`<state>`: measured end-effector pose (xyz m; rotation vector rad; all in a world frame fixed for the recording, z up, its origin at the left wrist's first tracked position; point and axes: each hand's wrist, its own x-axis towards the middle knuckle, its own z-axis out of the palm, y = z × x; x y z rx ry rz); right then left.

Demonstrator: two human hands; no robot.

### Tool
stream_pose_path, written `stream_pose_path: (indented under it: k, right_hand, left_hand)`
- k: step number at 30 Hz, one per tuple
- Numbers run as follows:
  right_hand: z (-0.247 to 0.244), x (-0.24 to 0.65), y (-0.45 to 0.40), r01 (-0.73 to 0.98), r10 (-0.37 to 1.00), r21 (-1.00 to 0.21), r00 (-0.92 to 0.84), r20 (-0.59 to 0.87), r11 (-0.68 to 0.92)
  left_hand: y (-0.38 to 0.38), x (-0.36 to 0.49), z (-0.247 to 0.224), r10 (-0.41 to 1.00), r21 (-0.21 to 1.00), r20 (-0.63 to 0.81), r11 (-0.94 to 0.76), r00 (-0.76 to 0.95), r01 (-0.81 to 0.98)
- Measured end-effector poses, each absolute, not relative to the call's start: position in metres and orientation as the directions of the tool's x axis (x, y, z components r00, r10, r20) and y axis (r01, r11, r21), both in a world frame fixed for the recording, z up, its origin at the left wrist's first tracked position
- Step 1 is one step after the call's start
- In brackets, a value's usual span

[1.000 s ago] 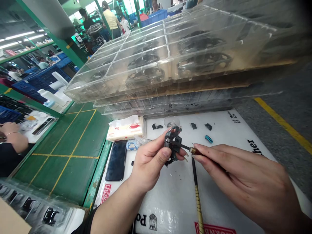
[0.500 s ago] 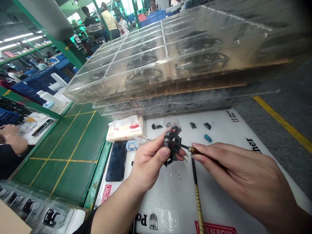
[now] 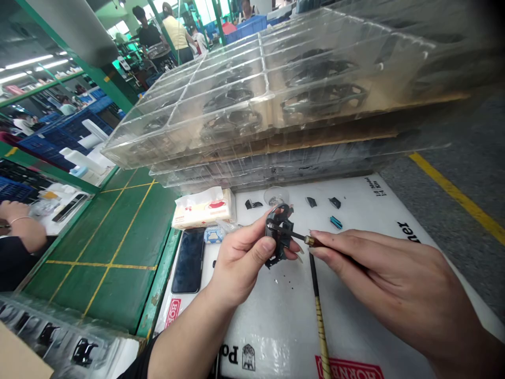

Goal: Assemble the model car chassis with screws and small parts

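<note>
1. Left hand [image 3: 242,260]: grip closed on the black part [image 3: 281,245], thumb on the near side, fingertips showing past its right side. I have the part held above the bench [image 3: 284,326].
2. Right hand [image 3: 398,284]: grip narrow, pinching a slim tool [image 3: 311,241] by its handle, brass-coloured collar just past the fingertips. The dark metal shaft runs left across the black part, its end at the upper left side. Exact contact I cannot tell.
3. Beneath, on the bench: a long tool [image 3: 322,331], dark shaft, yellowish banded grip-end, crossing red print.
4. Beyond the hands: a teal-and-black piece [image 3: 336,222], small dark pieces [image 3: 334,202], a clear round dish [image 3: 276,196] just behind the black part.
5. Left of these: tissue pack [image 3: 203,209], with a blue-and-white packet [image 3: 213,235] and phone [image 3: 188,260] nearer me.
6. Behind: stacked clear trays [image 3: 232,126], dark spoked shapes inside.
7. Further left: green surface [image 3: 118,231], yellow lines; another person's hands [image 3: 14,211] at its far side.
</note>
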<state>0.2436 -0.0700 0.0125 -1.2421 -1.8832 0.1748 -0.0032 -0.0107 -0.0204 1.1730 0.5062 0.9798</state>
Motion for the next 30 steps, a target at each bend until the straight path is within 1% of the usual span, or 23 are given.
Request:
stream_pose_path:
  k: [2,7,14,19,26,30]
  right_hand:
    - [0.0129,0.2436,-0.0694,0.682,0.815,-0.54,-0.144,0.562,0.493]
    - [0.0108,0.243,-0.0707,0.711,0.814,-0.523,-0.121,0.568,0.471]
    - [0.01,0.2422,-0.072,0.678,0.828,-0.57,-0.104,0.551,0.464]
    - [0.0125,0.2433,-0.0715,0.663,0.85,-0.598,-0.112,0.514,0.449]
    - [0.0132,0.2412,-0.0702,0.645,0.859,-0.623,-0.104,0.502,0.442]
    - [0.0108,0.2419,-0.0699,0.652,0.85,-0.61,-0.103,0.517,0.45]
  left_hand:
    - [-0.0104,-0.0034,-0.0202,0.848,0.933,0.135,0.065,0.512,-0.355]
    - [-0.0095,-0.0028,-0.0195,0.849,0.931,0.141,0.061,0.509,-0.359]
    - [-0.0104,-0.0034,-0.0187,0.856,0.935,0.121,0.071,0.502,-0.346]
    - [-0.0104,-0.0035,-0.0184,0.85,0.93,0.132,0.073,0.51,-0.361]
    - [-0.0098,-0.0045,-0.0187,0.856,0.941,0.129,0.054,0.501,-0.335]
    - [-0.0098,-0.0038,-0.0172,0.855,0.938,0.12,0.069,0.504,-0.341]
